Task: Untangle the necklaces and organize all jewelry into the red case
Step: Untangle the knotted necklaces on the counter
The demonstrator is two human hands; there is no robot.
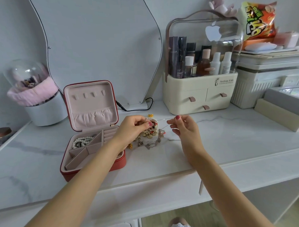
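From the head view, our left hand (134, 127) pinches the tangled jewelry heap (148, 133) on the desk (215, 141), anchoring it, while our right hand (182, 126) pinches a thin silver chain (164, 120) stretched taut between them, likely to tease it free. The red case (91, 131) stands open just left of the heap for easy dropping; a pearl strand (81, 141) already lies in its rear compartment.

Left hand (134, 127) covering part of jewelry pile (149, 137); thin chain (164, 120) showing too faintly to trace.
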